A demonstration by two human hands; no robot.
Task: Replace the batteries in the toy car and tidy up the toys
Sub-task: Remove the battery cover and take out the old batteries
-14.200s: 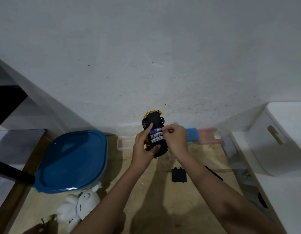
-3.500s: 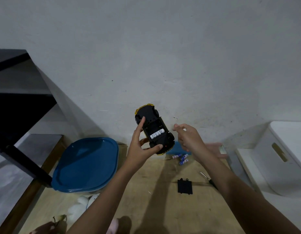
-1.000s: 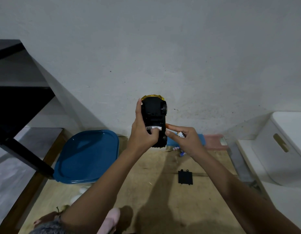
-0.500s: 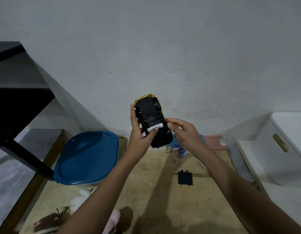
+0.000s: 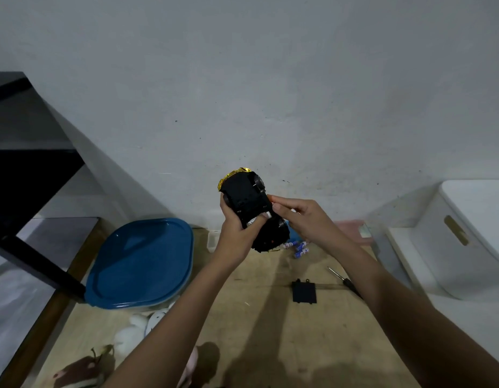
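Note:
I hold a black and yellow toy car underside up in front of the wall. My left hand grips its lower half, thumb across the open battery bay. My right hand pinches a white battery at the bay's right edge. Loose blue-and-white batteries lie on the wooden floor below the car. The black battery cover lies flat further toward me. A screwdriver rests to its right, partly hidden by my right forearm.
A blue-lidded container stands at the left. A white plush toy and a brown one lie near me. A pink tray sits at the wall, a white storage box at the right, a black shelf at the left.
The car tilted from upright to leaning right. My right hand came back up to the battery bay with a battery at its fingertips.

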